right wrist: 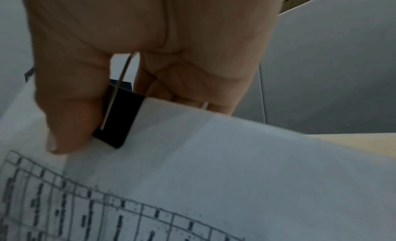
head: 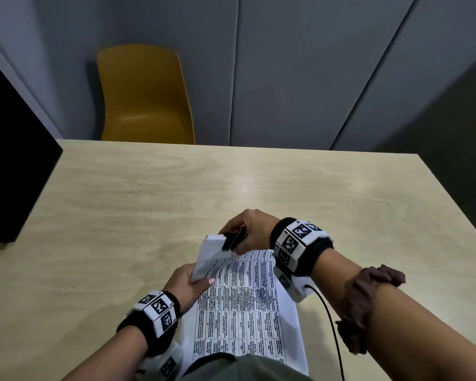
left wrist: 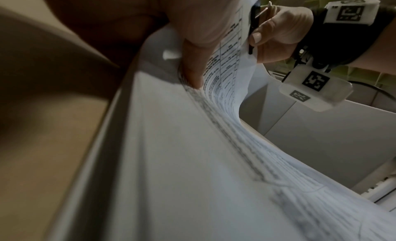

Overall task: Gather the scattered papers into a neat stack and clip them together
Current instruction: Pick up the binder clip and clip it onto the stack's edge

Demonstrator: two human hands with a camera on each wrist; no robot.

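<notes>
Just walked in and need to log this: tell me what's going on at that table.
A person is clipping printed papers together at a pale wooden table. The left hand holds the stack of white sheets with printed tables by its left edge, lifting the far corner. The right hand pinches a black binder clip onto that raised corner. A mustard-yellow plastic chair stands beyond the table.

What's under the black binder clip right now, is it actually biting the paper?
The binder clip, pinched by the right hand, straddles the raised top edge of the paper stack, held up by the left hand. Sheets beneath the top page are hidden, so whether all are caught cannot be seen.
</notes>
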